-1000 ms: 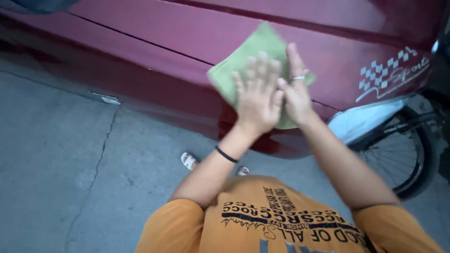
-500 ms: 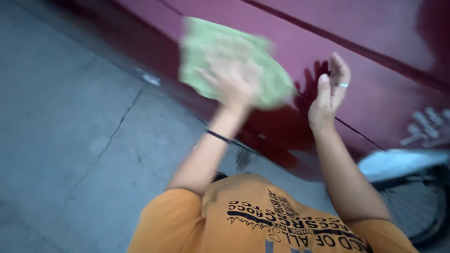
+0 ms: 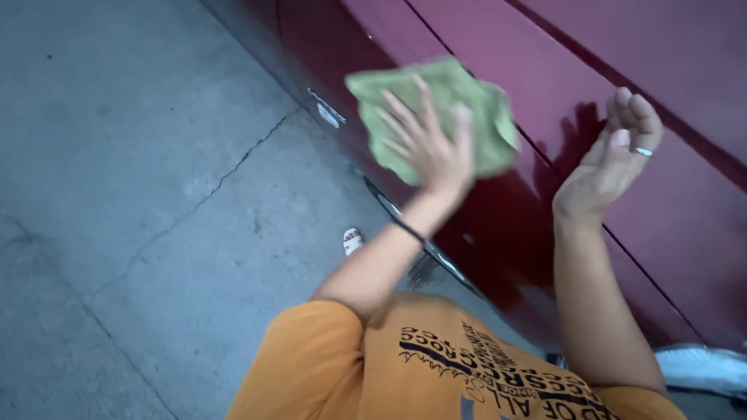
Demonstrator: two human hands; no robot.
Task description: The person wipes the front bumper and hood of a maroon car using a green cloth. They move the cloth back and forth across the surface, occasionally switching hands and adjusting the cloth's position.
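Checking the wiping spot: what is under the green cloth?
The left hand presses the green cloth flat on the dark red car panel. The paint beneath it is covered.

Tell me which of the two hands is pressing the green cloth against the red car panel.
The left hand, fingers spread flat on the green cloth. The right hand, wearing a ring, is bare and off the panel.

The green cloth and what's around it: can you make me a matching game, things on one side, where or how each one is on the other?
Things:
1. green cloth
2. left hand
3. right hand
4. white sandal

Place or state:
A. raised off the car, palm open, ring on a finger
B. on the grey concrete ground
C. spread flat on the cloth, fingers splayed
D. pressed against the dark red car panel

Pairs: 1-D, 2-C, 3-A, 4-B
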